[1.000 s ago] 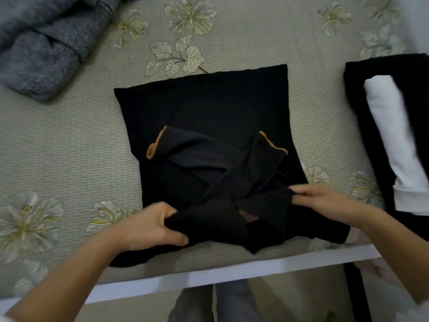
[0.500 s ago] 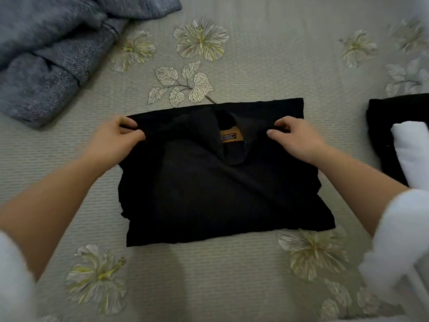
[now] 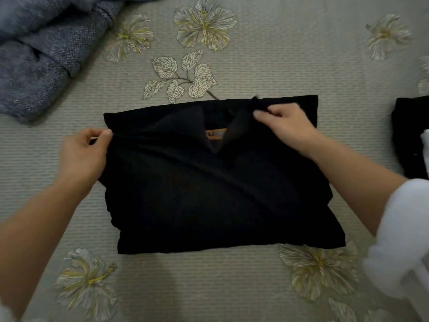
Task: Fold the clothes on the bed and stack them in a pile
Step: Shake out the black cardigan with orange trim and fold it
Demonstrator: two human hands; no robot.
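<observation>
- I see the black garment point(image 3: 209, 182) lying in the middle of the bed point(image 3: 290, 66), folded into a rough rectangle on the flower-patterned cover.
- The left hand point(image 3: 81, 156) sits at the garment's upper left edge. Its grip is clamped on the cloth there, thumb and fingers pinching it, and a crease runs from the pinch across the fabric.
- The right hand point(image 3: 287, 129) is near the top edge, right of the middle. Its grip is also closed on cloth: it pinches a flap of the collar, raised a little off the layer beneath.
- An orange label point(image 3: 216, 134) shows in the neck opening between the two hands.
- A grey knitted garment point(image 3: 34, 54) lies crumpled at the far left corner, well apart from the black one.
- At the right edge sits a dark folded item point(image 3: 404, 135) with a white piece point(image 3: 426, 147) on it, both cut off by the frame.
- A white sleeve point(image 3: 406, 228) covers the right arm above the forearm.
</observation>
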